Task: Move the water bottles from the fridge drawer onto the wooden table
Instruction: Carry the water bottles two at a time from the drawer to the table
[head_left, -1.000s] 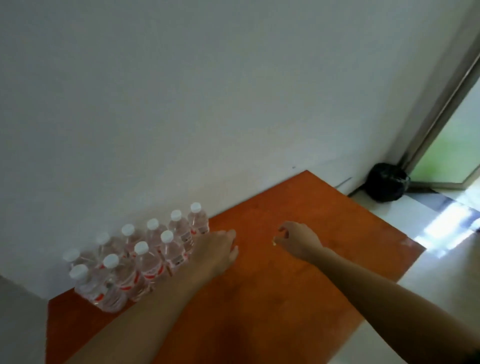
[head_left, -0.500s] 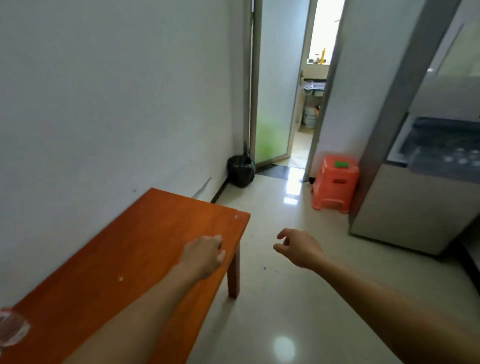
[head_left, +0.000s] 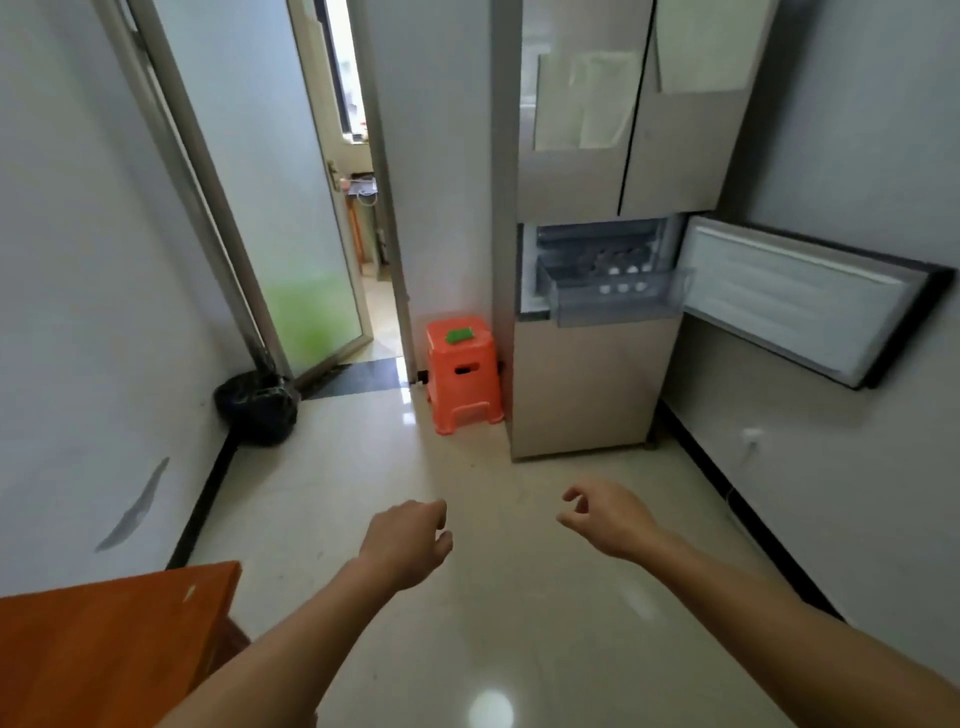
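Currently: left hand (head_left: 410, 540), right hand (head_left: 608, 519) loosely curled, empty. Water bottles (head_left: 623, 287), several, in open fridge drawer (head_left: 618, 310), not yet on desk (head_left: 104, 654).

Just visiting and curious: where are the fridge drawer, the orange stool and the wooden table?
fridge drawer (head_left: 618, 306), head view, clear front wall.
orange stool (head_left: 470, 402), head view, front side.
wooden table (head_left: 104, 649), head view, bare top.

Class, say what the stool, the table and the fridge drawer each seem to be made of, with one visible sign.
Stool: likely moulded plastic, uniform glossy orange, with a slot cut in its side.
Table: seemingly wood or veneer, orange-brown, smooth sheen, faint grain streaks.
Drawer: probably clear greyish plastic; white caps show through its front.
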